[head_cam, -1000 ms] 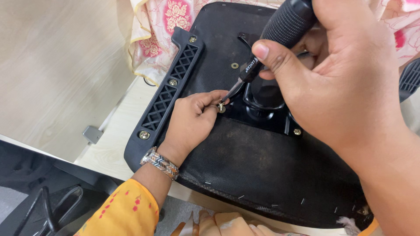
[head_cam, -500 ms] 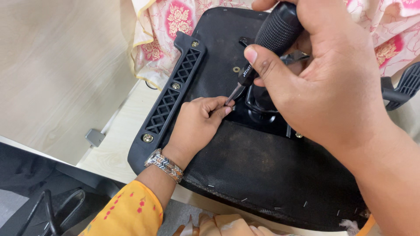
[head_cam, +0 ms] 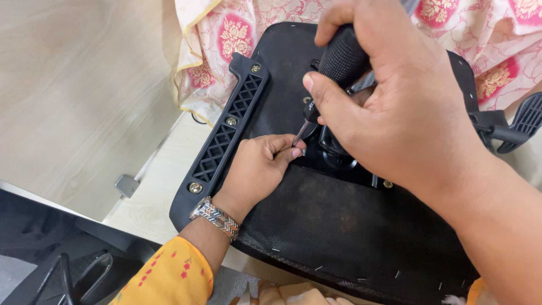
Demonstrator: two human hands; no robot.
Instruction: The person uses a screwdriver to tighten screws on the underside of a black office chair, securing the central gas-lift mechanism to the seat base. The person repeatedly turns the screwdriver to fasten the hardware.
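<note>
My right hand (head_cam: 401, 118) is closed around the black textured handle of a screwdriver (head_cam: 343, 61). Its thin shaft slants down-left to a small screw (head_cam: 301, 150). My left hand (head_cam: 257, 169), with a metal wristwatch (head_cam: 215, 217) and an orange sleeve, pinches that screw at the driver's tip. Both hands work on the black underside of a chair seat (head_cam: 339, 237), beside its central metal mechanism (head_cam: 339, 152), which my right hand mostly covers.
A black latticed bracket (head_cam: 226, 135) with brass-coloured screws is fixed along the seat's left edge. Pink floral cloth (head_cam: 226, 39) lies under and behind the seat. A black armrest part (head_cam: 522, 121) sticks out at right. Pale wooden surface (head_cam: 73, 85) and a small metal clip (head_cam: 127, 185) lie left.
My right hand has shifted left and lower in view, and the screwdriver now stands steeper. My left hand stays pinched at the tip on the seat.
</note>
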